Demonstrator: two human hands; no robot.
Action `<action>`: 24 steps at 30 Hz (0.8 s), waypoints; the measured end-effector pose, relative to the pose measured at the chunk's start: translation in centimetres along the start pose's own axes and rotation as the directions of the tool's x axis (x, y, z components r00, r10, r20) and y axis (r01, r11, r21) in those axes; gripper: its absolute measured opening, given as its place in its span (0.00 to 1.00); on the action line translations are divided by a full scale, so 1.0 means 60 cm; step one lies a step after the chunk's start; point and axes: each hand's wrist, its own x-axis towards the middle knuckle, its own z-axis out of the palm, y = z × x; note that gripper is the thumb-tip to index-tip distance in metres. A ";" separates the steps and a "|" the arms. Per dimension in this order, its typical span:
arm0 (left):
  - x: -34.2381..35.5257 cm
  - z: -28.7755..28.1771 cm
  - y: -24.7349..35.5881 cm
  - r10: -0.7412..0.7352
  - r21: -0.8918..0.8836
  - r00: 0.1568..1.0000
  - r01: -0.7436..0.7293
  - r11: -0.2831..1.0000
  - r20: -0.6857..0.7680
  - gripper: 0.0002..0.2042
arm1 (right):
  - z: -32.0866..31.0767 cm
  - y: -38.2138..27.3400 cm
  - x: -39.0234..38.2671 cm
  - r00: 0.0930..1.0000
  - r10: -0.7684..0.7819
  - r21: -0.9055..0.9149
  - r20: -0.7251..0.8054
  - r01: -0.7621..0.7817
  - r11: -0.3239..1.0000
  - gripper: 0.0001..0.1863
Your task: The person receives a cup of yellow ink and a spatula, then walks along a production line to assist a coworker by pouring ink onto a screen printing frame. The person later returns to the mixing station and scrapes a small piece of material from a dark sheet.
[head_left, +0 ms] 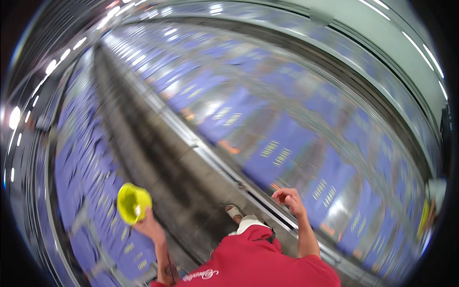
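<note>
We hold our left hand (149,226) out to the left, its fingers gripping a yellow cup (125,203) by the near side; our right hand (290,199) is raised, elbow bent, fingers half curled and partly open. A grey floor (165,165) runs between purple-covered rows (282,148), under bright strip lights (51,67).

Yellow container (127,200), white-lettered red shirt (248,265), violet-blue covers (264,165) with yellow print

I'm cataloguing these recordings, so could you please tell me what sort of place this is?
Probably a factory or warehouse, though blur leaves this uncertain: a narrow aisle runs between long rows of blue wrapping, with strip lights above.
</note>
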 end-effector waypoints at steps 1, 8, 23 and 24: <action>0.035 -0.001 -0.024 0.010 0.005 0.998 -0.009 1.000 -0.055 0.32 | 0.030 0.003 0.084 0.994 -0.017 -0.037 0.105 0.021 0.999 0.28; 0.315 0.001 -0.140 0.043 0.314 0.980 0.021 0.949 -0.196 0.41 | 0.433 -0.009 0.680 0.695 -0.074 -0.145 0.715 0.251 0.957 0.39; 1.153 0.074 -0.529 -0.100 0.200 0.953 0.162 0.966 -0.286 0.41 | 0.799 0.135 1.394 0.934 0.163 -0.035 0.319 -0.161 0.986 0.37; 1.214 0.095 -0.551 -0.062 0.172 0.951 0.119 0.978 -0.302 0.38 | 0.802 0.153 1.440 0.970 0.143 -0.063 0.197 -0.132 0.989 0.30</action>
